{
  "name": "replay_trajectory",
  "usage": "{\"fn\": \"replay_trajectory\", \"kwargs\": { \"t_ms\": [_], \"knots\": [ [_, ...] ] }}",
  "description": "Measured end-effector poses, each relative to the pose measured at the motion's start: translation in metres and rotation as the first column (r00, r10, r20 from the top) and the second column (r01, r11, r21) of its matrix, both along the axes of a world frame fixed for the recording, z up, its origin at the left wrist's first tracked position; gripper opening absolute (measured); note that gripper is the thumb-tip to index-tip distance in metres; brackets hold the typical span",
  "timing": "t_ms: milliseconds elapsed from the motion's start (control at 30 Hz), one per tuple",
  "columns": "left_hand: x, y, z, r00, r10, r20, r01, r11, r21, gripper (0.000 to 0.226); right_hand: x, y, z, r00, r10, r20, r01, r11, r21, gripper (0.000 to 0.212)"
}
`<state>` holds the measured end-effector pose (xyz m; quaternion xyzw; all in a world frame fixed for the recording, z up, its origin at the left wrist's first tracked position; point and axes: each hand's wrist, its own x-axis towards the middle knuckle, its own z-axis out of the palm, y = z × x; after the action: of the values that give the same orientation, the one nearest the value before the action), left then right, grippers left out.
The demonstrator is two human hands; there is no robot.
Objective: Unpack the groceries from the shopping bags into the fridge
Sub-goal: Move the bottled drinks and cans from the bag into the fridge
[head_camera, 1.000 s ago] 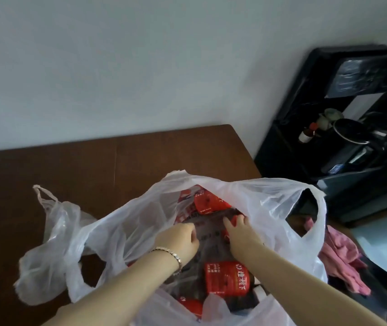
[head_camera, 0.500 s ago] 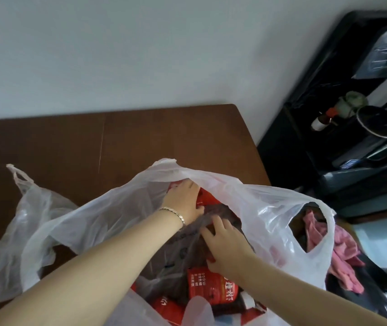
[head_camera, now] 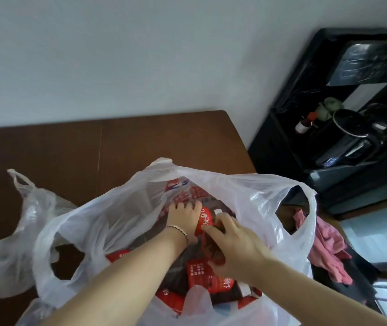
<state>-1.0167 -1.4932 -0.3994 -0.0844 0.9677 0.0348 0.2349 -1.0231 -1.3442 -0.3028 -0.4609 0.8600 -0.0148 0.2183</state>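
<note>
Two hands now meet on one bottle: my left hand has slid back from the far rim and curls round its red label, while my right hand pinches it beside the white cap. It lies inside the open bag, ready to lift out, I judge. The brown table is beneath, with a limp second bag at 9 o'clock, a black shelf at 2 and a pink cloth at 3.

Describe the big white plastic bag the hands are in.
The white plastic bag is thin, translucent and crumpled, with cut-out loop handles. It sits open on the brown table, packed with red-labelled packets. Inside its mouth the left hand grips a red-labelled bottle and the right hand touches it.
</note>
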Motion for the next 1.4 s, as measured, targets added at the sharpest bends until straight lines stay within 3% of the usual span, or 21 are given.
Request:
{"fn": "replay_trajectory", "kwargs": {
  "t_ms": [233, 300, 433, 500, 567, 667, 800, 900, 1067, 1133, 1267, 1400],
  "knots": [
    [0.048, -0.026, 0.004, 0.921, 0.276, 0.275, -0.317, 0.942, 0.114, 0.107, 0.009, 0.009, 0.0, 0.957, -0.287, 0.025, 0.282, 0.916, -0.284, 0.07],
    [0.051, -0.021, 0.004, 0.943, 0.273, 0.192, -0.297, 0.948, 0.114, 0.094, 0.014, 0.009, 0.002, 0.925, -0.371, 0.085, 0.375, 0.854, -0.36, 0.069],
    [0.04, 0.0, 0.007, 0.965, 0.261, -0.02, -0.251, 0.946, 0.207, 0.043, 0.024, 0.006, 0.009, 0.897, -0.425, 0.123, 0.428, 0.764, -0.482, 0.067],
    [0.037, 0.005, 0.008, 0.983, 0.182, -0.038, -0.175, 0.976, 0.132, 0.036, 0.027, 0.007, 0.014, 0.86, -0.476, 0.184, 0.498, 0.704, -0.506, 0.063],
    [0.037, 0.006, 0.01, 0.998, 0.06, 0.006, -0.061, 0.997, 0.04, 0.043, 0.028, 0.011, 0.02, 0.8, -0.531, 0.28, 0.594, 0.631, -0.499, 0.059],
    [0.042, 0.0, 0.025, 0.997, -0.057, 0.054, 0.058, 0.998, -0.021, 0.043, 0.026, 0.019, 0.023, 0.685, -0.576, 0.446, 0.728, 0.511, -0.458, 0.049],
    [0.067, -0.022, 0.049, 0.997, 0.036, -0.065, -0.033, 0.998, 0.055, 0.038, 0.026, 0.019, 0.026, 0.388, -0.51, 0.768, 0.922, 0.194, -0.336, 0.033],
    [0.1, -0.036, 0.052, 0.978, 0.124, -0.166, -0.104, 0.986, 0.128, 0.032, 0.032, 0.008, 0.026, 0.181, -0.44, 0.879, 0.983, 0.041, -0.181, 0.028],
    [0.124, -0.041, 0.04, 0.867, 0.37, -0.333, -0.292, 0.92, 0.262, 0.025, 0.048, -0.03, 0.006, 0.019, -0.397, 0.918, 1.0, -0.002, -0.022, 0.033],
    [0.127, -0.04, 0.035, 0.859, 0.381, -0.341, -0.303, 0.916, 0.262, 0.029, 0.053, -0.041, 0.0, -0.036, -0.383, 0.923, 0.999, -0.028, 0.027, 0.039],
    [0.133, -0.047, 0.033, 0.878, 0.316, -0.359, -0.227, 0.936, 0.269, 0.067, 0.053, -0.047, -0.015, -0.275, -0.315, 0.908, 0.961, -0.132, 0.245, 0.039],
    [0.139, -0.054, 0.036, 0.851, 0.305, -0.428, -0.217, 0.946, 0.242, 0.083, 0.045, -0.041, -0.026, -0.353, -0.373, 0.858, 0.935, -0.15, 0.32, 0.03]
  ]
}}
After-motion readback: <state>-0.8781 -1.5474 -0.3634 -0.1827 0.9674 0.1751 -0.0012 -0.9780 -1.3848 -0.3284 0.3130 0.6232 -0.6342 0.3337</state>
